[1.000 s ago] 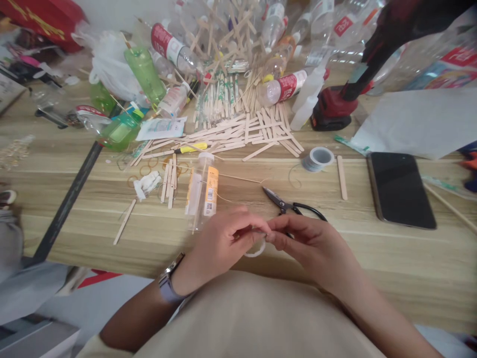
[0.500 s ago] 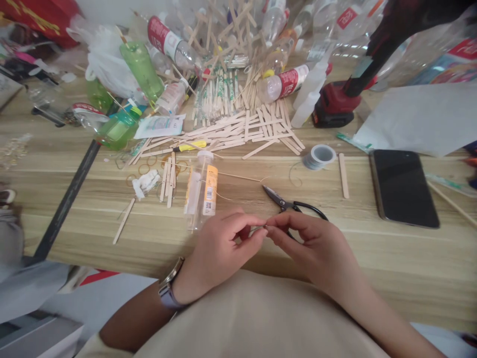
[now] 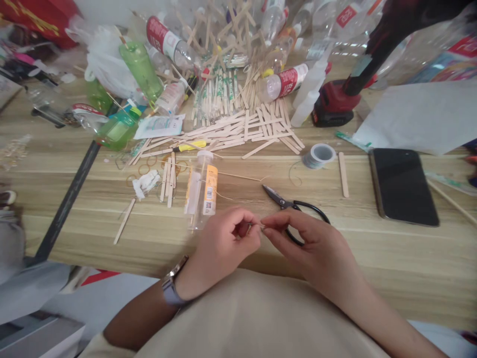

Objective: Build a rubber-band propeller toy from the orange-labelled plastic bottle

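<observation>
My left hand (image 3: 227, 243) is pinched closed near the table's front edge, its fingertips meeting those of my right hand (image 3: 313, 243), also pinched. Between them is something thin and small, too tiny to make out. Black-handled scissors (image 3: 283, 203) lie partly behind my right hand, blades pointing up and left. Just beyond my left hand a clear plastic bottle (image 3: 203, 191) with an orange label lies on the wooden table (image 3: 372, 258). A thin stick (image 3: 238, 176) extends rightward from behind the bottle. A spool of grey thread or wire (image 3: 319, 156) sits beyond the scissors.
Many craft sticks (image 3: 238, 130) are piled in the middle, with plastic bottles behind. A red and black power tool (image 3: 335, 102) stands at back right, a phone (image 3: 404, 186) at right. White crumpled material (image 3: 146, 184) and rubber bands (image 3: 181, 166) lie at left.
Both hands have shifted slightly left, with their fingertips still together. More of the scissors' lower handle shows now.
</observation>
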### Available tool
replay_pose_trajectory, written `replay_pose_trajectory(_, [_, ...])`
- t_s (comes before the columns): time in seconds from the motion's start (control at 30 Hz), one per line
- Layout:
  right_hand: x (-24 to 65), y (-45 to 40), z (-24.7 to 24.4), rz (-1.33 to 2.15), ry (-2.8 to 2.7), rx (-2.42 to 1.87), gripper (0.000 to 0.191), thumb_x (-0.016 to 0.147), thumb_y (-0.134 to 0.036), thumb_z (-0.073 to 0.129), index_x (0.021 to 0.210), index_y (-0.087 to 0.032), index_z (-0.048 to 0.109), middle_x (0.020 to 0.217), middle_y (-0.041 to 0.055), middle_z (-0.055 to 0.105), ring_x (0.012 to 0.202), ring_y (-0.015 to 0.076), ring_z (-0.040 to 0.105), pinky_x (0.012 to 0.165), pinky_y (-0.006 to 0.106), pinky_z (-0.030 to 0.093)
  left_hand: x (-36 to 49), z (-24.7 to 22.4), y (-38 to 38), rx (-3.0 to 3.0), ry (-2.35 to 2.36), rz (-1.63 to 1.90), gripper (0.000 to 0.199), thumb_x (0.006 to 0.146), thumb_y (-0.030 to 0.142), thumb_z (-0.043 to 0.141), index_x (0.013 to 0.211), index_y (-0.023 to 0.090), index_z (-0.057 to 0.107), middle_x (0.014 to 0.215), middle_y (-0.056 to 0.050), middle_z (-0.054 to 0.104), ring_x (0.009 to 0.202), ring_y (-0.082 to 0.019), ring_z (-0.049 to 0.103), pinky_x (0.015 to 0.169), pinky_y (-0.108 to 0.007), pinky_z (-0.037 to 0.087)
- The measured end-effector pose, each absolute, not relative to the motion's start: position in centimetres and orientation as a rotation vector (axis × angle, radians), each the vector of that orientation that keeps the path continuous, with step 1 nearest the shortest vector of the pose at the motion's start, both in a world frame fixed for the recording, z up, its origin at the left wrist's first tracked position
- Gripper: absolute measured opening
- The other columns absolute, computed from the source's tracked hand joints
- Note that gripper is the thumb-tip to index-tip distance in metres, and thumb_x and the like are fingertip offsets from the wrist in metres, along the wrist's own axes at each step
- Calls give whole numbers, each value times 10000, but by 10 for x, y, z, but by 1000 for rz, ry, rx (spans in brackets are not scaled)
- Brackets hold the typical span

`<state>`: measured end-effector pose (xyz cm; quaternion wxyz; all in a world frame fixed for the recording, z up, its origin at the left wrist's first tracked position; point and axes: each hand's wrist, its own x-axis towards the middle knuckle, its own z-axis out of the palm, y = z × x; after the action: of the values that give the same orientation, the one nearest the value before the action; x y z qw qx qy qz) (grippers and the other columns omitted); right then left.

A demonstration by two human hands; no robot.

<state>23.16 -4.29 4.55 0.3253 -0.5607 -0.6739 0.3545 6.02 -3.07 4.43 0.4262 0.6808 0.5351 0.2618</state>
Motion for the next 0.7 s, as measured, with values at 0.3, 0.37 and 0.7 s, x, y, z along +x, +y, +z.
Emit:
replay_pose_trajectory(0.3, [230, -46, 45, 903, -1732, -1457, 48, 811, -189, 560, 829, -233, 563, 693, -12, 656, 622, 149, 645, 453, 221, 455, 60, 47, -24, 1242, 1218, 529, 83, 762, 225, 528, 719, 184, 587, 646, 34, 533, 614, -109, 461, 562, -227, 361])
replay_pose_trajectory(0.37, [230, -45, 46, 883, -1768, -1421, 75, 817, -161, 541, 808, -233, 559, 680, -19, 644, 611, 139, 633, 469, 221, 455, 60, 45, -25, 1173, 1201, 532, 101, 772, 248, 533, 722, 183, 593, 643, 39, 512, 595, -102, 430, 546, -226, 341])
replay_pose_trajectory(0.7, [232, -44, 42, 649, -1916, -1306, 122, 839, -142, 549, 836, -229, 635, 782, 24, 684, 692, 162, 657, 615, 283, 522, 62, 39, -27, 887, 1141, 546, 176, 780, 333, 576, 690, 181, 582, 575, 61, 408, 518, -82, 299, 485, -236, 220])
